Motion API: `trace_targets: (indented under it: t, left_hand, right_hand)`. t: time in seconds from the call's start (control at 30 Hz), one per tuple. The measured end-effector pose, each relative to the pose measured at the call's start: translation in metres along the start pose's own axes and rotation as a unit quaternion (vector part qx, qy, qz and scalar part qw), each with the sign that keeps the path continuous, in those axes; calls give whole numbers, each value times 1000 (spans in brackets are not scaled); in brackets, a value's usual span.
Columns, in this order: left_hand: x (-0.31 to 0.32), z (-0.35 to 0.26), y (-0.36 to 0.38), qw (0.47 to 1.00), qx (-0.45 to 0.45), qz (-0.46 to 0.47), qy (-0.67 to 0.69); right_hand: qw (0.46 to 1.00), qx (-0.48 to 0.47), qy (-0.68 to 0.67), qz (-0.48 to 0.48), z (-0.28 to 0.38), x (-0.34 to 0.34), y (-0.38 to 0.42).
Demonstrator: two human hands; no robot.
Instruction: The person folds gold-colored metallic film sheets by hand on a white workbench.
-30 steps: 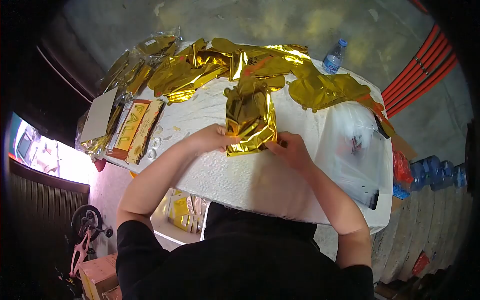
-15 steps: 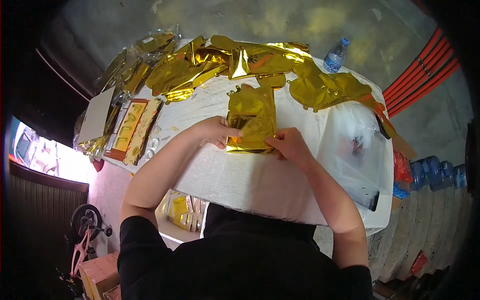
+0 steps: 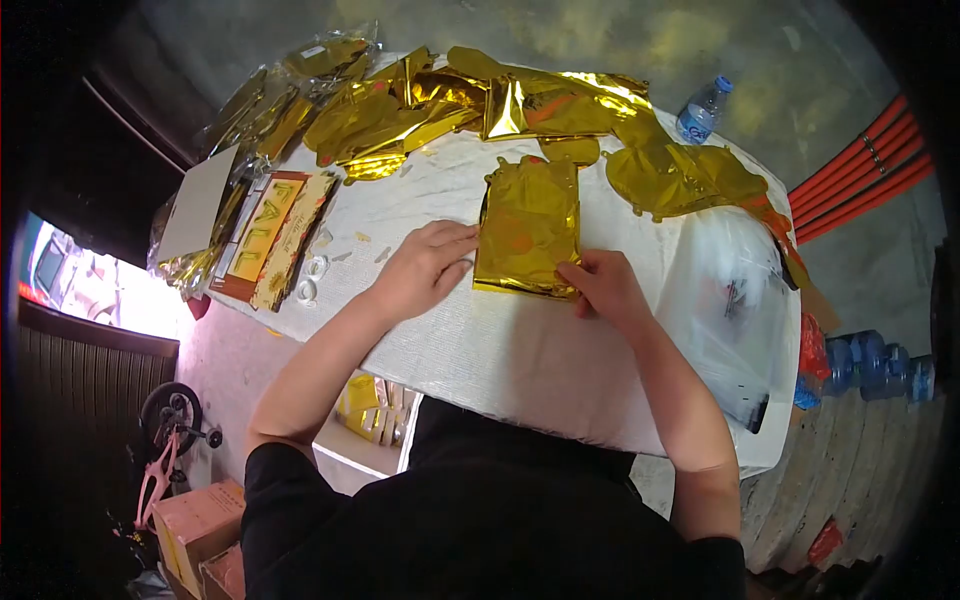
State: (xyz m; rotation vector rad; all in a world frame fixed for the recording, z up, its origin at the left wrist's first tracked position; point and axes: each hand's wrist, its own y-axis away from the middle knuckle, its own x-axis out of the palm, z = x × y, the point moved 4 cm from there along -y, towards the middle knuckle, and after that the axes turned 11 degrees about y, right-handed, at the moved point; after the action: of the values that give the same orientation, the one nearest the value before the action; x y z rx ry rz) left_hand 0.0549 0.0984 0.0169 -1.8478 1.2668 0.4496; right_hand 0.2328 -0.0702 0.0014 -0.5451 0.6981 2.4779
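A folded gold foil balloon (image 3: 528,225) lies flat on the white-covered table in front of me, roughly a rectangle with small tabs along its far edge. My right hand (image 3: 606,287) pinches its near right corner between thumb and fingers. At its left edge is my left hand (image 3: 430,268), fingers stretched out with the tips at the foil and the thumb apart from it. More flat gold foil balloons (image 3: 430,115) are heaped along the far side, and another large one (image 3: 685,182) is spread at the right.
Printed card packs (image 3: 268,240), a white card (image 3: 200,205) and white ribbon rolls (image 3: 308,290) sit at the left. Clear plastic bags (image 3: 715,310) cover the right side, with a water bottle (image 3: 703,112) behind. An open box (image 3: 365,430) with gold packets stands below the near edge.
My left hand has let go of the foil's lower left part and moved to its left edge. The folded foil now looks flatter. The camera view has shifted slightly.
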Motion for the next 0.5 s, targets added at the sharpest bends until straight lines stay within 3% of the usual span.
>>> trace_targets:
  t: [0.03, 0.27, 0.5]
  left_hand:
    - [1, -4, -2, 999, 49, 2, -11]
    - [8, -2, -8, 989, 87, 91, -77]
    - [10, 5, -7, 988, 54, 125, -72]
  right_hand:
    - [1000, -1, 1, 0, 0, -1, -1]
    - [1000, -6, -26, 7, -2, 0, 0]
    - [1000, -4, -12, -4, 1, -1, 3]
